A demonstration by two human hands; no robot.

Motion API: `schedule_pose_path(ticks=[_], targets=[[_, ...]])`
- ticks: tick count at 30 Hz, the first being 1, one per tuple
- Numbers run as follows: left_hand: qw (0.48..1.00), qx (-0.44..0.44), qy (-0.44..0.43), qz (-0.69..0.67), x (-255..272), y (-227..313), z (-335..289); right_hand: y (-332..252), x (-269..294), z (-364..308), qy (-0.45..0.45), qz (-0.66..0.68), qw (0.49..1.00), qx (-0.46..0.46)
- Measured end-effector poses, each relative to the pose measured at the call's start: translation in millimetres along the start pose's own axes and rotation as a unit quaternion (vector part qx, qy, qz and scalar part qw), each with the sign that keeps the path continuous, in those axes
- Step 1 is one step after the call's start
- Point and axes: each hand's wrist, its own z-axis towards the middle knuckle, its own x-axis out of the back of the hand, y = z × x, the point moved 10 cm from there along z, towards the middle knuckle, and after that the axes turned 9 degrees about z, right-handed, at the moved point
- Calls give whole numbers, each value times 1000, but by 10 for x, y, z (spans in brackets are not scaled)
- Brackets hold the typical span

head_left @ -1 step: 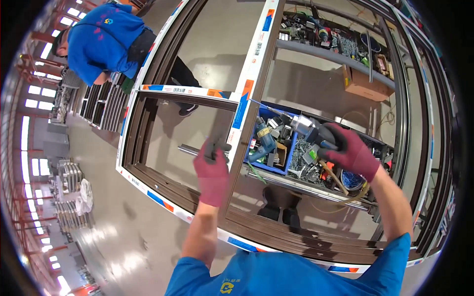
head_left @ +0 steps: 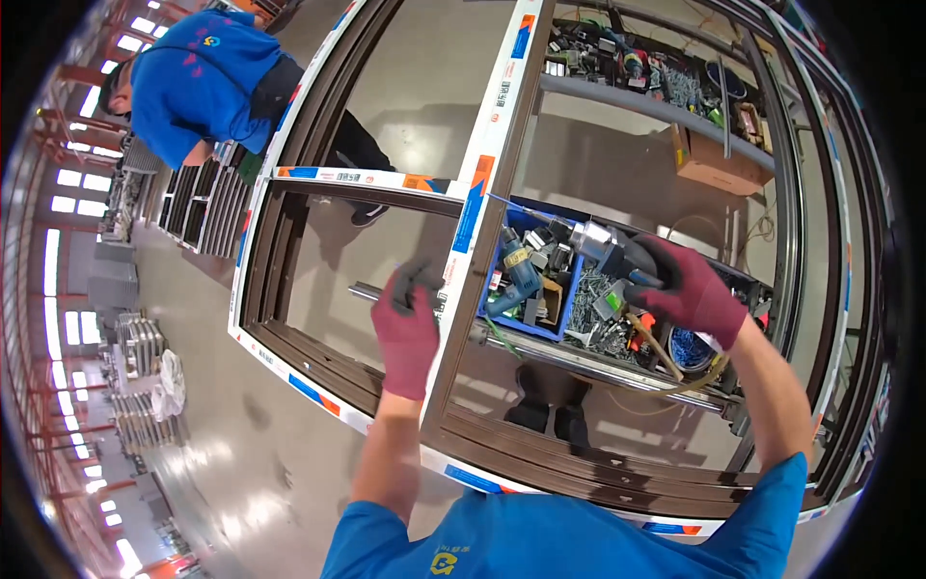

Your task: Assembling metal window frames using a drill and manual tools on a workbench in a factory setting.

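My right hand (head_left: 680, 289), in a maroon glove with dark fingers, is wrapped round the grip of a power drill (head_left: 595, 241). The drill has a silver front and a long thin bit that points left, its tip over the brown frame bar (head_left: 470, 289). My left hand (head_left: 407, 323), gloved alike, is beside the same bar on its left, with fingers curled toward the thumb. Whatever they may hold is too small or hidden to make out. A second drill, blue-green (head_left: 521, 275), lies in the blue bin (head_left: 558, 337) below the drill in my right hand.
The large brown window frame with white protective tape (head_left: 333, 176) lies on rails (head_left: 579, 357). Below it are loose screws (head_left: 586, 314), a hammer (head_left: 658, 349) and a cardboard box (head_left: 714, 166). A co-worker in blue (head_left: 207, 82) bends at the far left. Frame parts are stacked on the left floor.
My left hand has shifted slightly left and down. The right hand has moved slightly to the right with the drill.
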Motion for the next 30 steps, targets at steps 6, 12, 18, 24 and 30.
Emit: schedule_pose_path(ticks=[6,12,18,24,30], targets=[[993,112,-4,-28,-166,-788,652,67,96,391,-49,-53,997,-12],[867,366,-195,-276,-1075,-1002,850,257,112,570,-60,-123,991,6],[822,391,-224,-347,-1250,-999,903,329,63,682,-62,-115,990,57],[814,370,-218,-391,-1405,-594,840,423,86,699,-57,-108,992,37],[806,342,-239,-419,-1382,-362,809,336,89,698,-58,-123,990,40]])
